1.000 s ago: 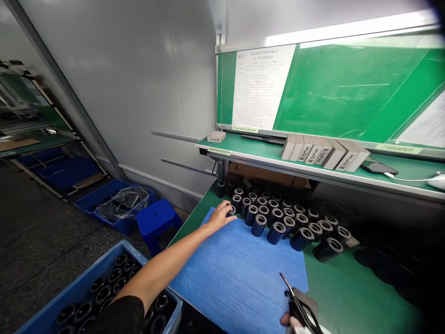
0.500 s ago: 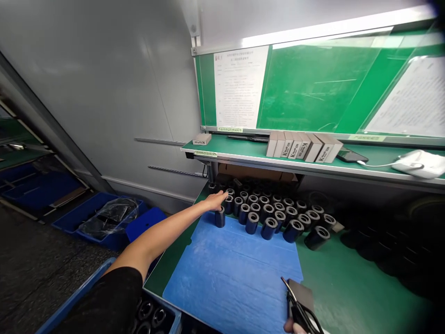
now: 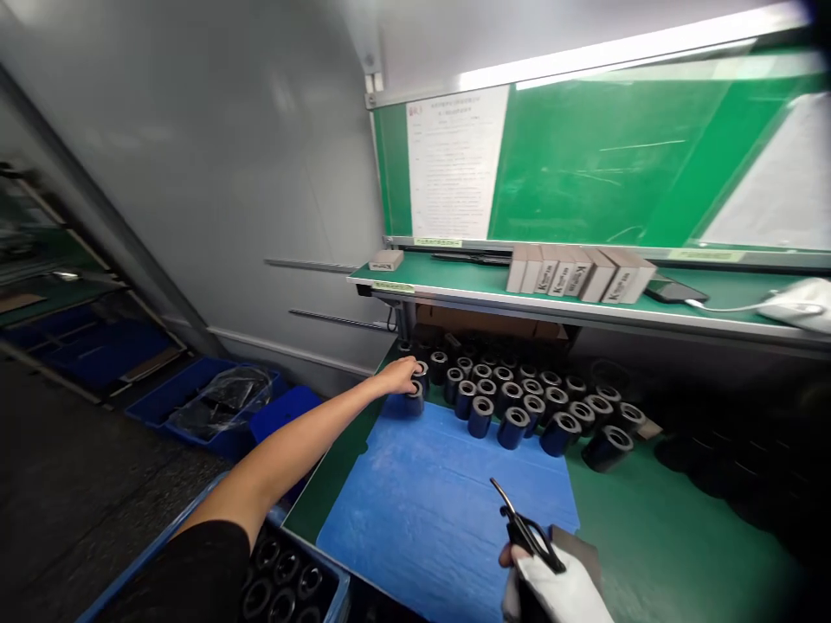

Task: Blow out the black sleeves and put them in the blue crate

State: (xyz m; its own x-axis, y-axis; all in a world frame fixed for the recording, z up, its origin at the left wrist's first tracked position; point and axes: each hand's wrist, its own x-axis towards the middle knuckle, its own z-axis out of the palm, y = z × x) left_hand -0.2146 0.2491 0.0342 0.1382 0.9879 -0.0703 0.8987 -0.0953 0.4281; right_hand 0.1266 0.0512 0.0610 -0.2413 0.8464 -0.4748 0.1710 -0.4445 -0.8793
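Black cylinder (image 3: 425,377) at the far left of the bench (image 3: 662,528), and the left hand (image 3: 397,377) is clamped on it, thumb in front! A second cylinder (image 3: 414,403) stands just before it, on the blue sheet's (image 3: 441,484) back corner. The white-gloved right hand (image 3: 551,581) grips a thin-nozzled black gun (image 3: 525,531) over the sheet's near right side.
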